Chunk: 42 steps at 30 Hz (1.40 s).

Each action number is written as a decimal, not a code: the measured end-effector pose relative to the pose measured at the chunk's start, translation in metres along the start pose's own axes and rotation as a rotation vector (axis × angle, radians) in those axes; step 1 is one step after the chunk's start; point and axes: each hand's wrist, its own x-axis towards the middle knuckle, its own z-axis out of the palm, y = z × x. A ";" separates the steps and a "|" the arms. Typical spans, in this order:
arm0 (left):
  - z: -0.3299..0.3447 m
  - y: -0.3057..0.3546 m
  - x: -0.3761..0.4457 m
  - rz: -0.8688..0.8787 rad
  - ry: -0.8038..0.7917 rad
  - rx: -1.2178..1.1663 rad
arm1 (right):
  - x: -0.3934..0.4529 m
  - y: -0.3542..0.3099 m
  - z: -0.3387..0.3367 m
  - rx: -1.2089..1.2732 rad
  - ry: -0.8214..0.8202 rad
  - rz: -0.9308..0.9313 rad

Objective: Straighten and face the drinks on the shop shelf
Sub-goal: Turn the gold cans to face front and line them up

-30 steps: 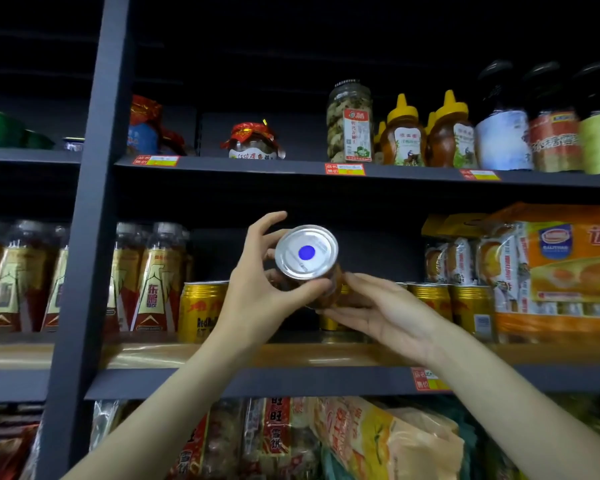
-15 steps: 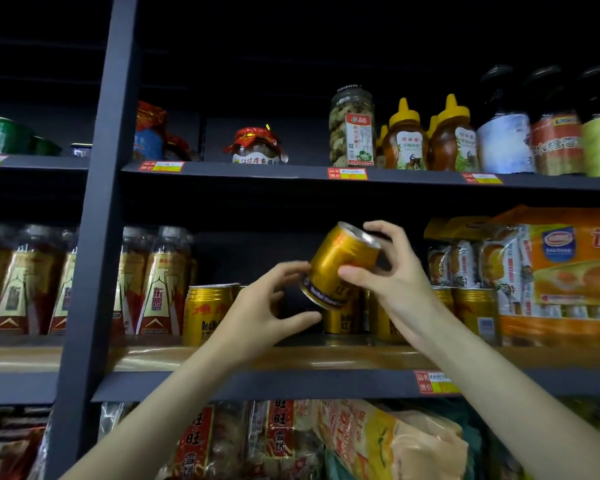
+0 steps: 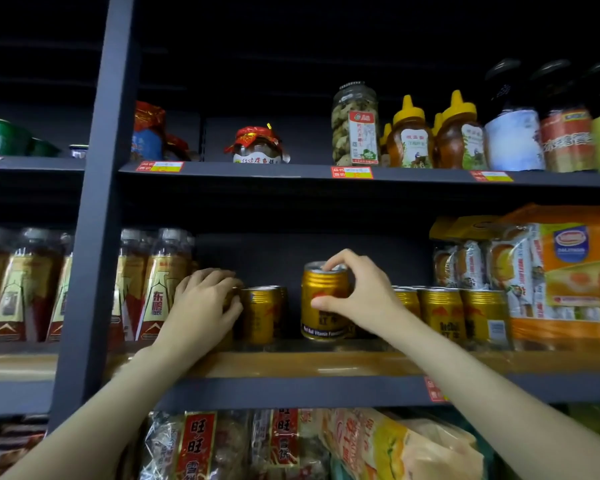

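Got my right hand [image 3: 355, 292] pinching the gold Red Bull can [image 3: 323, 301] upright on the middle shelf [image 3: 291, 363], label out front, while my left hand [image 3: 201, 303] curls round another can [image 3: 230, 299] to steady it.

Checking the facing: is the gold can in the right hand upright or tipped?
Upright: the gold can stands vertical, silver top up, label forward, gripped by the right hand.

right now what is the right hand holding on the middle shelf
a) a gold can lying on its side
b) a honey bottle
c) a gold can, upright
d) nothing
c: the right hand grips the gold can with fingers over its top and thumb on its front, and the can stands upright with its label facing out.
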 end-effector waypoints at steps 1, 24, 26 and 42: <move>0.002 -0.001 -0.001 -0.006 0.000 0.014 | 0.004 -0.001 0.008 -0.084 -0.029 0.013; 0.011 -0.005 -0.004 0.087 0.103 0.072 | 0.062 0.032 -0.014 -0.661 -0.423 0.160; 0.011 -0.005 -0.004 0.089 0.120 0.081 | 0.063 0.039 -0.005 -0.828 -0.507 0.262; 0.011 -0.006 -0.006 0.065 0.075 0.095 | 0.026 0.013 -0.023 -0.378 -0.129 0.120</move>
